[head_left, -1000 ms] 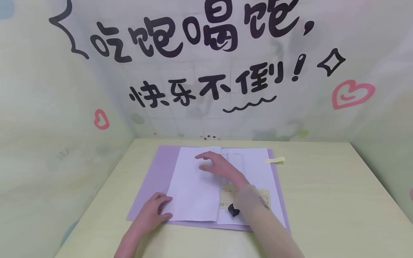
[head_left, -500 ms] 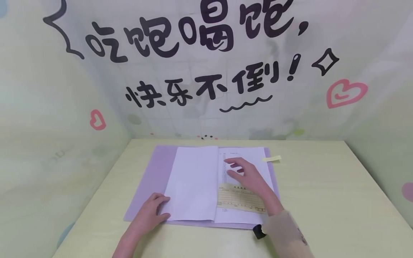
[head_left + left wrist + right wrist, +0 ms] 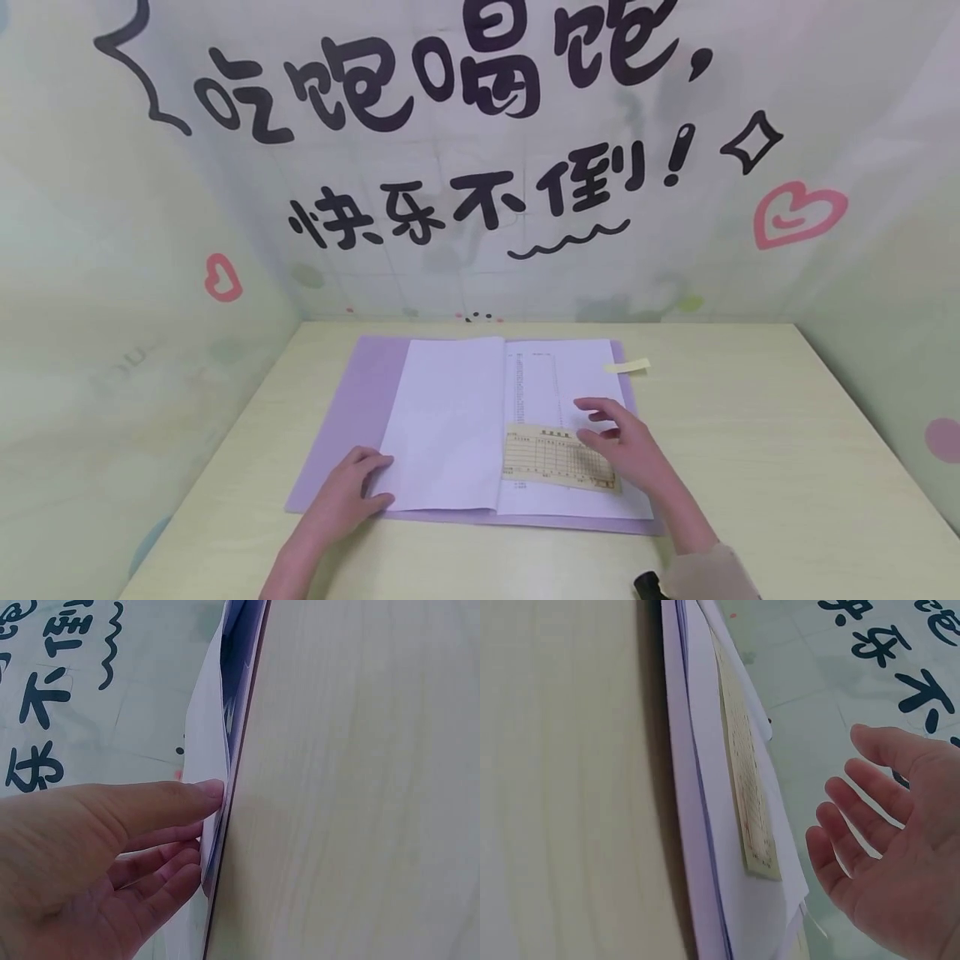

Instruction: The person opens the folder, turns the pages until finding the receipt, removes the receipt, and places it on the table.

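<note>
A purple folder (image 3: 341, 421) lies spread on the table with white pages in it. My left hand (image 3: 345, 493) rests at the lower left edge of the left white page (image 3: 450, 425); in the left wrist view its thumb (image 3: 202, 796) touches the paper, fingers loosely bent. On the printed right page (image 3: 585, 383) lies a yellowish form slip (image 3: 551, 458) with a ruled grid. Above the slip's right end hovers my right hand (image 3: 626, 446), fingers relaxed and apart. The right wrist view shows that hand (image 3: 900, 840) holding nothing, separate from the slip (image 3: 746, 795).
A pale yellow sticky strip (image 3: 628, 366) juts from the folder's upper right edge. The light wooden table (image 3: 757, 442) extends around the folder. Behind it stands a printed wall covering (image 3: 420, 283) with large black characters.
My right hand has moved from over the left page rightward and nearer to me, over the slip, which shows more fully. My left hand stays in place at the page edge.
</note>
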`<control>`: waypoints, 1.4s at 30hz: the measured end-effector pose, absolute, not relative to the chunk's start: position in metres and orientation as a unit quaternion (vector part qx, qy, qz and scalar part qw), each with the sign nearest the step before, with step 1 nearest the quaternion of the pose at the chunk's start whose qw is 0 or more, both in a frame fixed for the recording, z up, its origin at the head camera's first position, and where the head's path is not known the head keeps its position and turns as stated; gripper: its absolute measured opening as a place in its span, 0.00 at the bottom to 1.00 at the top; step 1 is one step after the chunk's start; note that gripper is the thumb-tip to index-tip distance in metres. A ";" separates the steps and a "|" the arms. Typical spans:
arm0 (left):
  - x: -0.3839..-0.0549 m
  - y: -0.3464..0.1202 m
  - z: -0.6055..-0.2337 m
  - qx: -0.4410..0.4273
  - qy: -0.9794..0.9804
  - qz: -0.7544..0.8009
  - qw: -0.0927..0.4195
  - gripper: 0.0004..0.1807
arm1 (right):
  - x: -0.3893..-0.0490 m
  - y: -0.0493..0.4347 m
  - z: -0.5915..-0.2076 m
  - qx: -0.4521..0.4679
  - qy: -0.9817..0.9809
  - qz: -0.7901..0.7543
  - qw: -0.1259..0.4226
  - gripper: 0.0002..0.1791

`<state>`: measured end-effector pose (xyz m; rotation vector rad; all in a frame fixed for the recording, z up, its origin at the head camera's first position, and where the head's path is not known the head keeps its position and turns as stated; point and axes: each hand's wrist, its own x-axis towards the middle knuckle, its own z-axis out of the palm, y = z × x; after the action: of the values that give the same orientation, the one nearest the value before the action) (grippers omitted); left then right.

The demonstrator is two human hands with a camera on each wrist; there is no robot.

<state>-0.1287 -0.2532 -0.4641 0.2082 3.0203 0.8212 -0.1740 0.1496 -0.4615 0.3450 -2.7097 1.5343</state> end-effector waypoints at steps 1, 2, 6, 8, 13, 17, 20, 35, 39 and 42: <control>-0.129 -0.253 -0.464 0.067 0.963 0.262 0.002 0.27 | -0.172 0.153 -0.462 0.109 -0.867 0.485 0.005 0.25; -0.129 -0.253 -0.463 0.067 0.963 0.262 0.001 0.27 | -0.170 0.157 -0.463 0.109 -0.870 0.480 0.005 0.26; -0.128 -0.252 -0.461 0.066 0.963 0.260 0.000 0.27 | -0.165 0.169 -0.464 0.110 -0.881 0.460 0.002 0.28; -0.128 -0.252 -0.460 0.066 0.964 0.259 0.001 0.26 | -0.164 0.175 -0.465 0.112 -0.887 0.448 -0.001 0.30; -0.128 -0.252 -0.460 0.066 0.964 0.259 0.004 0.26 | -0.161 0.186 -0.465 0.112 -0.896 0.430 -0.012 0.34; -0.127 -0.253 -0.460 0.064 0.964 0.258 0.003 0.26 | -0.161 0.189 -0.467 0.117 -0.902 0.415 -0.024 0.38; -0.128 -0.253 -0.460 0.064 0.964 0.256 0.001 0.26 | -0.162 0.191 -0.468 0.128 -0.904 0.407 -0.035 0.41; -0.128 -0.253 -0.465 0.066 0.963 0.260 -0.001 0.26 | -0.162 0.199 -0.472 0.124 -0.908 0.389 -0.094 0.48; -0.127 -0.253 -0.465 0.063 0.963 0.261 0.001 0.26 | -0.163 0.200 -0.473 0.130 -0.906 0.391 -0.097 0.47; -0.127 -0.254 -0.465 0.063 0.963 0.263 0.001 0.27 | -0.163 0.200 -0.472 0.129 -0.906 0.391 -0.095 0.46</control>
<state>-0.1267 -0.2539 -0.4651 0.1965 3.0224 0.8255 -0.1634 0.1997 -0.4723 0.4308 -3.0337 1.3086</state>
